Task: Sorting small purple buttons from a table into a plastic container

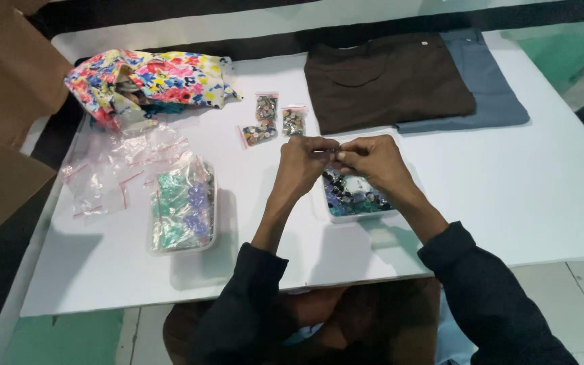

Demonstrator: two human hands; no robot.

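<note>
Buttons, or maybe beads, in that shallow white tray [334,215] are what both hands are busy over; it's a heap of dark, blue and teal bits and they're too small for me to call which. The tray sits on the white table [542,189] right under the hands, a touch toward the person, so whatever gets picked lies straight down from the fingertips.

Left hand [302,162] and right hand [373,161] meet fingertip to fingertip above the tray's far edge. Both are pinched nearly closed, thumbs against forefingers, on something tiny between them. I honestly can't see the piece itself, so I can't say which hand really has it. The right hand hangs more over the tray's middle and the left over its left edge, so the right is a bit nearer the heap.

Around that:
- three small zip bags [273,119] with sorted pieces lie just beyond the hands
- a clear tub [182,206] of teal and purple stuff wrapped in plastic sits off to the left, well apart from the tray
- empty clear bags [113,177] beside it, and a floral cloth bag [153,80] farther back
- a folded brown garment [386,81] on top of a grey-blue one [491,88] at the far right
</note>
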